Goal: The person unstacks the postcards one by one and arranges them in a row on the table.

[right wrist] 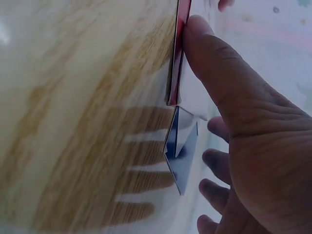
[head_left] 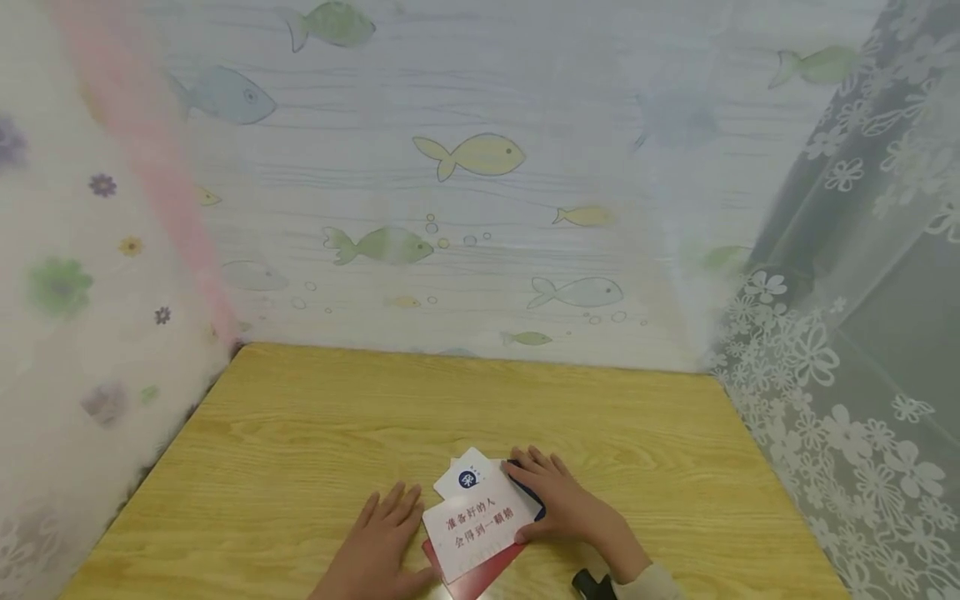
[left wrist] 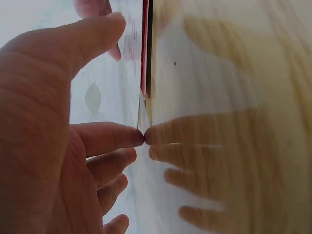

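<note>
A small pile of cards lies on the table in front of me. On top is a white card with red Chinese characters (head_left: 480,533), partly covering a white card with a round blue logo (head_left: 459,478). A red card (head_left: 480,578) shows below them, and a dark blue card (head_left: 534,497) sticks out at the right. My left hand (head_left: 381,546) rests just left of the pile, fingers straight, index fingertip on the tabletop. My right hand (head_left: 564,502) spreads over the pile's right side; its thumb (right wrist: 209,48) touches the edge of the stacked cards, fingers extended.
The wood-grain table (head_left: 315,417) reaches back to a fish-patterned cloth (head_left: 450,250). A flowered cloth (head_left: 97,292) borders its left side, and a sheer lace curtain (head_left: 840,417) hangs at the right. A black object (head_left: 592,586) sits by my right wrist.
</note>
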Tool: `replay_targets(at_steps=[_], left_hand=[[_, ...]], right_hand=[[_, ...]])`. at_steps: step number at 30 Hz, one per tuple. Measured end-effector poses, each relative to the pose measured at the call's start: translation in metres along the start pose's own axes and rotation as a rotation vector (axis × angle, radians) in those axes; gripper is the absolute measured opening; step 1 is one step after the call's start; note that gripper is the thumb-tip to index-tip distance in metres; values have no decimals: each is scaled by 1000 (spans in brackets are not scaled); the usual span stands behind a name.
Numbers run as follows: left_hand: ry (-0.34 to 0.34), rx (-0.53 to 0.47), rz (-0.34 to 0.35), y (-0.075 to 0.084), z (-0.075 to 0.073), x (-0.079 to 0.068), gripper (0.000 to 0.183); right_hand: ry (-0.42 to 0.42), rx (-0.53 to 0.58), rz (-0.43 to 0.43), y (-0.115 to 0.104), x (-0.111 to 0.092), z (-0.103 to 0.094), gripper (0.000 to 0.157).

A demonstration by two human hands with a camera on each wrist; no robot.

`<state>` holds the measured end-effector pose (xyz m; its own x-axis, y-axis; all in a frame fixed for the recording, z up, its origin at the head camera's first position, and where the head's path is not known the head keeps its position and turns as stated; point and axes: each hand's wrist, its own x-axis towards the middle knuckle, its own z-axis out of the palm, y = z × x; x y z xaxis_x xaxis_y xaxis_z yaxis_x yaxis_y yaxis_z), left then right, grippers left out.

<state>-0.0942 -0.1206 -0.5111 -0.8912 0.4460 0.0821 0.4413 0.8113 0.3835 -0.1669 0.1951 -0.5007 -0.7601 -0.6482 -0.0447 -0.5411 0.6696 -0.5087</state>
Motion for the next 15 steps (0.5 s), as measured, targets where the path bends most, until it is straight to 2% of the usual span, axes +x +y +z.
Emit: replay_targets(at_steps=[7,15], left_hand=[[-5,42,5,3,3,3,103],[42,70,21,0,3,5,105]], right_hand=[[-20,8,39,1,0,4,95],[6,43,51,-1,-2,8,94]])
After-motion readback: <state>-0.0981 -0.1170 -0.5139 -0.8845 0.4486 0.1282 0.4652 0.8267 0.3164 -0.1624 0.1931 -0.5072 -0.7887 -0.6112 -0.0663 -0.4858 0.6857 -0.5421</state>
